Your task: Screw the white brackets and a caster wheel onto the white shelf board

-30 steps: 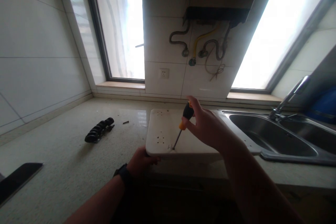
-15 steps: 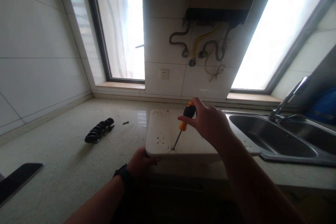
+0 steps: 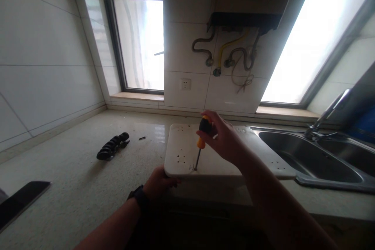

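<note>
My right hand [image 3: 218, 134] is closed around the yellow and black handle of a screwdriver [image 3: 200, 143]. Its shaft points down, nearly upright, and the tip meets a small screw head or hole near the front edge of a white board [image 3: 221, 160]. Groups of small holes dot the board near its corners. My left hand [image 3: 161, 181], below a dark wristwatch [image 3: 138, 196], grips the board's front left corner; some fingers are hidden under the edge. Left of the board lie a small dark pin or screw [image 3: 142, 138] and a black ribbed object [image 3: 113, 146].
The board lies on a speckled counter [image 3: 70, 179], its right end beside a steel double sink [image 3: 310, 156] with a tap [image 3: 325, 115]. A flat black object [image 3: 23, 201] is at the far left. Pipes [image 3: 202, 47] and a socket [image 3: 185, 84] are on the wall.
The screwdriver has swung from a rightward lean to nearly upright, my right hand shifting left with its handle. My left hand stays on the corner. The whole view has shifted slightly.
</note>
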The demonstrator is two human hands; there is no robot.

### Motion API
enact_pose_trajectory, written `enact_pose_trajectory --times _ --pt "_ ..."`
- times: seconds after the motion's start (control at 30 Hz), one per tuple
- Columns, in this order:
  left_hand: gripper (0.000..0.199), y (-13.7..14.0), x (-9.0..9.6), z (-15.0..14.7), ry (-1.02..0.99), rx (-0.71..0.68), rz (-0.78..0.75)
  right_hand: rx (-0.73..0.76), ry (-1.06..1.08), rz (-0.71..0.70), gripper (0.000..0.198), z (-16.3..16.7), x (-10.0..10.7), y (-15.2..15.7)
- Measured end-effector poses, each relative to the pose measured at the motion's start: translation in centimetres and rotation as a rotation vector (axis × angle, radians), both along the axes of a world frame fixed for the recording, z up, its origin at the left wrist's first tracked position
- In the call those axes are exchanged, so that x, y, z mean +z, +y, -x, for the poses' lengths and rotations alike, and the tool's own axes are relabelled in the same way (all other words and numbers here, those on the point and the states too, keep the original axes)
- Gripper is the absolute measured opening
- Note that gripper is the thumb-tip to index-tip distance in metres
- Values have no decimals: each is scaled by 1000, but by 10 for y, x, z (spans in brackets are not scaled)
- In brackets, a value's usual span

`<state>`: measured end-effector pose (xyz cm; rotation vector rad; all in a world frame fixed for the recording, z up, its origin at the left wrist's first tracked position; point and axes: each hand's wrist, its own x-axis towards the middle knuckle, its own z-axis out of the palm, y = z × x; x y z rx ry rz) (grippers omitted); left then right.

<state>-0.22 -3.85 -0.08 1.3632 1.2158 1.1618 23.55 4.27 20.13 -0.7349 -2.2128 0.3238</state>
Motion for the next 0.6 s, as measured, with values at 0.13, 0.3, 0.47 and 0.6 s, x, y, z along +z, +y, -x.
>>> enact_pose_trajectory --times 0.13,0.3,0.47,0.6 --pt "43 2 -4 1 -19 3 3 -166 23 -249 35 11 -4 -5" --pt "45 3 -6 1 -11 -12 -8 -65 43 -104 38 16 -11 -2" --pt "44 3 -5 0 -11 -16 -39 233 271 209 49 17 -25 8" --pt "45 3 -6 1 24 -12 -33 371 317 319 45 14 -26 10"
